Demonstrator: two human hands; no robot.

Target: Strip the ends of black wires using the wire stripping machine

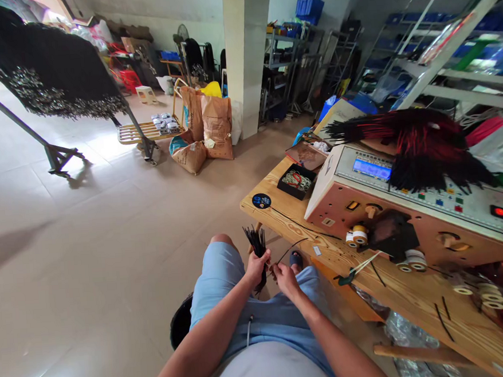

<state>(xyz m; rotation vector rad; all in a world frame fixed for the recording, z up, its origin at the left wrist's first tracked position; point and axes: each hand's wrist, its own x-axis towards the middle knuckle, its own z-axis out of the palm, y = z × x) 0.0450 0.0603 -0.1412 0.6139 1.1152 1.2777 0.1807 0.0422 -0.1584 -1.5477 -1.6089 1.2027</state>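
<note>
I sit with both hands over my lap. My left hand (256, 267) is closed around a small bundle of short black wires (256, 243) that stick upward from the fist. Close beside it, my right hand (285, 278) pinches a single thin black wire (290, 246) that arcs up and to the right. To my right stands a wooden workbench (396, 293) carrying a wire-cutting machine (412, 211) with a blue display and a red button.
A heap of black and red cut wires (420, 142) lies on top of the machine. A black tray of small parts (296, 181) sits on the bench's far end. Brown paper sacks (206, 128) lean by a white pillar (246, 57). A rack draped with black wires (49, 70) stands at left.
</note>
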